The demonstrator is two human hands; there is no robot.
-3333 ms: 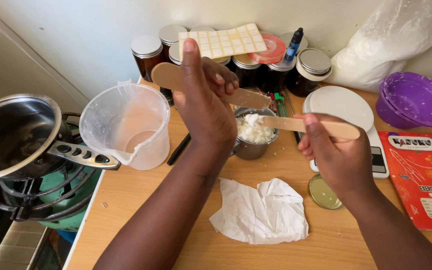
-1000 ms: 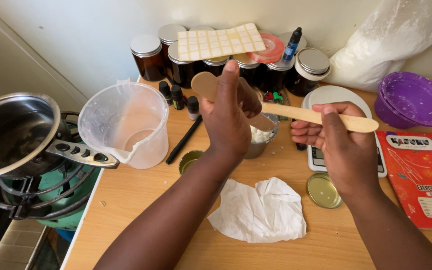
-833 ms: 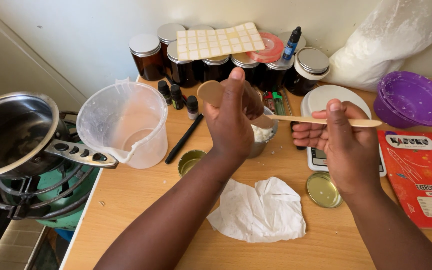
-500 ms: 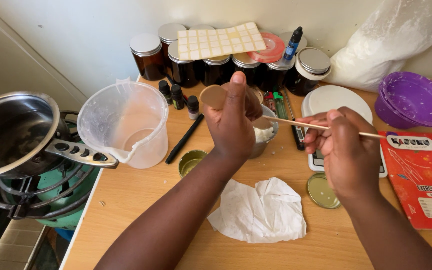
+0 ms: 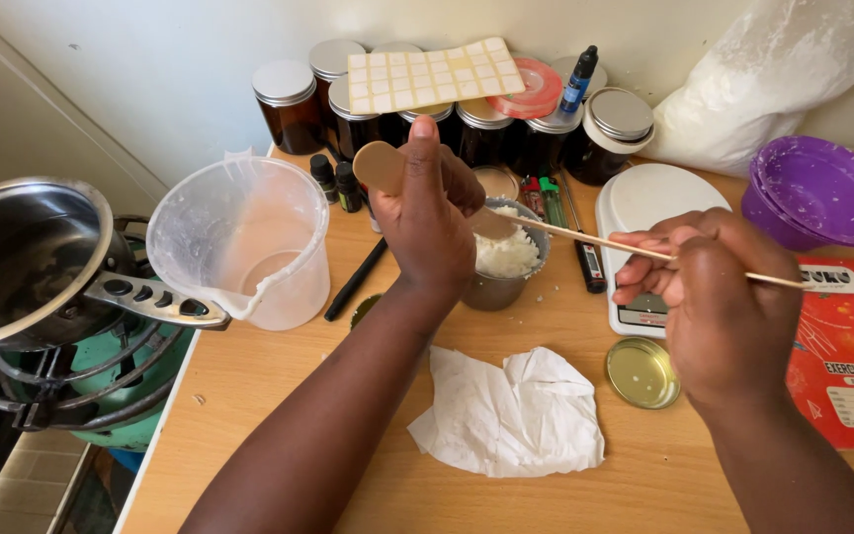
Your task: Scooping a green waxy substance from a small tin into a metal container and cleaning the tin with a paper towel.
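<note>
Worktop surroundings, head view.
Steel saucepan (image 5: 22, 262) on burner at left; plastic jug (image 5: 241, 242) beside it; crumpled tissue (image 5: 508, 413), gold lid (image 5: 641, 373), purple bowls (image 5: 822, 193) right.

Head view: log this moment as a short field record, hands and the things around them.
left hand: grips a wooden spatula over the metal cup
right hand: holds a thin wooden stick, tip at the cup
cup contents: white flakes
left of cup: clear plastic jug
front: crumpled white paper, gold lid
far left: steel pot on burner
</note>
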